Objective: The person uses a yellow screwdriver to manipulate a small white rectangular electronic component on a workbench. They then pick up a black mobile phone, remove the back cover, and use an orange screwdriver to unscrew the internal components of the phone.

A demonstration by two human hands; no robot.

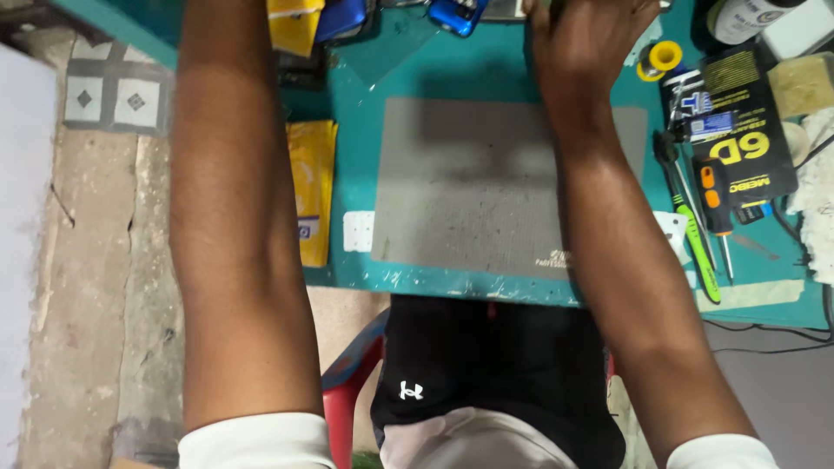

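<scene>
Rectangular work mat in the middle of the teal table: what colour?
Grey, finely textured rectangular mat on the teal table; head view.

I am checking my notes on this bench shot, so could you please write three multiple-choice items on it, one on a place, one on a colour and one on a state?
1. Where does the grey mat lie?
A. on the teal table
B. on the floor
C. on the red chair

2. What colour is the packet left of the mat?
A. white
B. yellow
C. black

3. How does the left hand show?
A. open on the mat
B. gripping the green-handled tool
C. cut off by the top edge

Answers: 1 A, the teal surface borders the mat all round. 2 B, its wrapper is yellow. 3 C, only the forearm is in frame, while the right hand reaches the table's far edge.
</scene>
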